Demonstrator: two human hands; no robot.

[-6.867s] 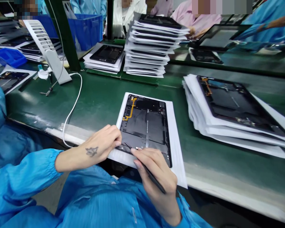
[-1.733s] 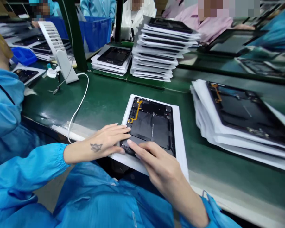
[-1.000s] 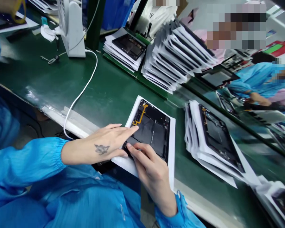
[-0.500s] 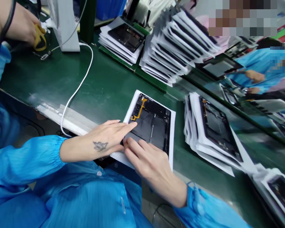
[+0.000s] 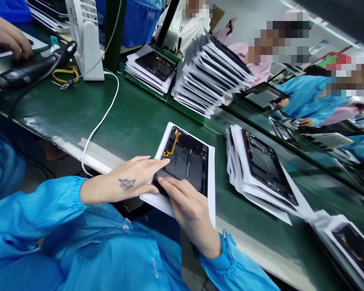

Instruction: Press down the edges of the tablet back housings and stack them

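An opened black tablet with an orange flex cable lies on white paper at the front edge of the green table. My left hand, with a dark mark on its back, rests over the tablet's near left edge, fingers stretched and thumb apart. My right hand is beside it at the tablet's near end, fingers bent together with the tips on the device. Whatever might be between those fingertips is hidden.
Stacks of papers with tablets stand behind and to the right. A white fan with its cable and a black power tool are at the left. Another person's hand is at the far left.
The view has shifted. My right fingertips have moved slightly over the tablet's near corner, while my left hand keeps nearly the same pose. The other person's hand has left the yellow loop.
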